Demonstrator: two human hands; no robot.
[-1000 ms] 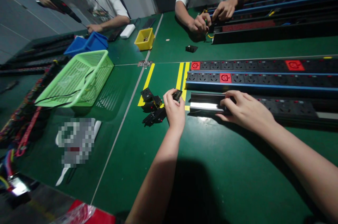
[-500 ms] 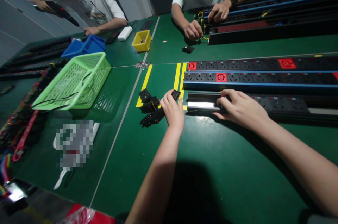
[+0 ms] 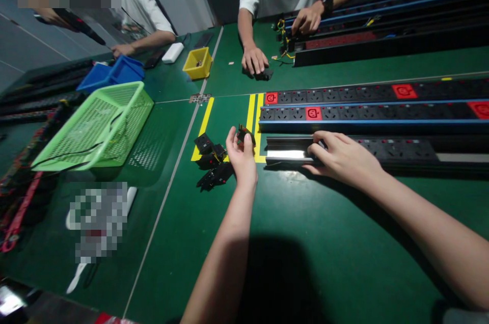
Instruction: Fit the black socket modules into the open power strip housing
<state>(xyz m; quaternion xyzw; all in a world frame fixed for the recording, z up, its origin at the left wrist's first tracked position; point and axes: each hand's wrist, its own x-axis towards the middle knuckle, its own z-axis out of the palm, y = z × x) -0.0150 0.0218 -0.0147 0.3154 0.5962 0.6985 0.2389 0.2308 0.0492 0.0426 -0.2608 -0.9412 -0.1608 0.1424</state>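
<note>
Green table (image 3: 313, 242), yellow tape stripes (image 3: 250, 115) mid-surface. Landmark: green basket (image 3: 95, 128). Right of it, past the tape, three power strips (image 3: 367, 110) lie side by side. Between basket and strips, a pile of black parts (image 3: 210, 158). Behind the basket: blue bins (image 3: 110, 72), yellow bin (image 3: 197, 62), white block (image 3: 172, 52). More strips (image 3: 382, 41) at the far right edge.

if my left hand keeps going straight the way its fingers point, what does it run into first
Probably the blue-edged power strip. The left hand, holding a small black part, points up and slightly right across the yellow tape. Depth is unclear, so it might pass the strip's end.
</note>
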